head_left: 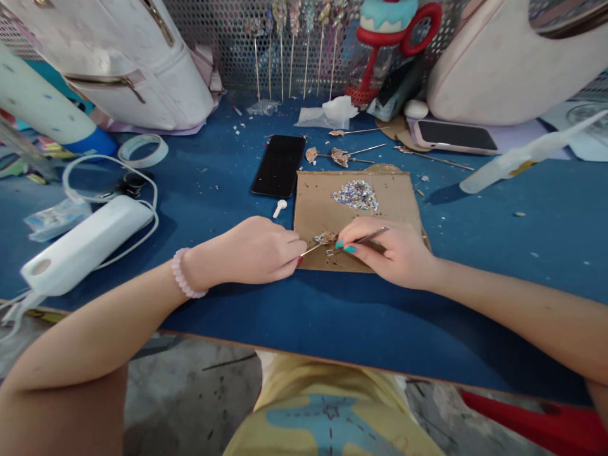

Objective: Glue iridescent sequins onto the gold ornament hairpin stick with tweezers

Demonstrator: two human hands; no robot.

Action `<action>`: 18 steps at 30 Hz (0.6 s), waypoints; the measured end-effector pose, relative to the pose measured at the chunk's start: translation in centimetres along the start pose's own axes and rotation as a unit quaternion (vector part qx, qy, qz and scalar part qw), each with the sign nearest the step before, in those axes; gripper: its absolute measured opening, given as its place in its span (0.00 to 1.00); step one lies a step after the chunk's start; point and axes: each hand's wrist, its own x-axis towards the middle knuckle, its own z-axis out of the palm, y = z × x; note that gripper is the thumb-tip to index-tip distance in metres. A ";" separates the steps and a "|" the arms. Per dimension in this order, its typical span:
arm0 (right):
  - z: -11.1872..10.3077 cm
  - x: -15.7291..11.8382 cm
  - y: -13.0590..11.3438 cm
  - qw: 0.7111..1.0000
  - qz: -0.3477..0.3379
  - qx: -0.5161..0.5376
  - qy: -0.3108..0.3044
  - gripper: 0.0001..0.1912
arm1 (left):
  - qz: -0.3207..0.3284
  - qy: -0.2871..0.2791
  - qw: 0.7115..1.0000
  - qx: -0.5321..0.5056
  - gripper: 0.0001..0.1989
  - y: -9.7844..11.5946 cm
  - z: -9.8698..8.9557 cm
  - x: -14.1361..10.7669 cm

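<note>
My left hand [266, 250] is closed, pinching the thin stem of a hairpin [310, 251]. The pin's ornamented, gold-toned head [325, 238] points right, low over a piece of cardboard [311, 199], and carries some glittering bits. In my right hand [394, 254] a pair of tweezers [377, 234] is gripped, its tips low and left near the ornament. Whether the tips hold anything is too small to tell. Beyond both hands, a pile of sparkling rhinestones [357, 195] lies on the cardboard. My right fingers partly cover the ornament.
A black phone [279, 166] and a white earbud [280, 207] lie left of the cardboard. Several similar pins [340, 156] lie behind it. A white glue bottle [498, 166] leans at right. A white power device [88, 244] with cable and a tape roll [142, 151] sit left.
</note>
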 end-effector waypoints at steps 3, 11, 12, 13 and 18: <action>0.0 0.0 0.0 1.000 -0.005 0.002 0.000 0.05 | 0.001 -0.004 1.000 0.002 0.12 -0.1 0.0 0.0; -0.1 0.1 -0.1 1.000 -0.006 0.008 -0.007 0.05 | -0.014 -0.003 1.000 0.016 0.13 -0.2 -0.2 0.0; -0.1 0.1 -0.1 1.000 -0.004 0.006 -0.010 0.05 | -0.018 -0.004 1.000 0.018 0.13 -0.2 -0.3 0.0; -0.1 0.1 -0.1 1.000 -0.003 0.005 -0.012 0.05 | -0.021 -0.006 1.000 0.021 0.13 -0.2 -0.3 0.0; -0.1 0.1 -0.1 1.000 -0.003 0.001 -0.012 0.06 | -0.018 -0.003 0.999 0.031 0.12 -0.4 -0.2 0.0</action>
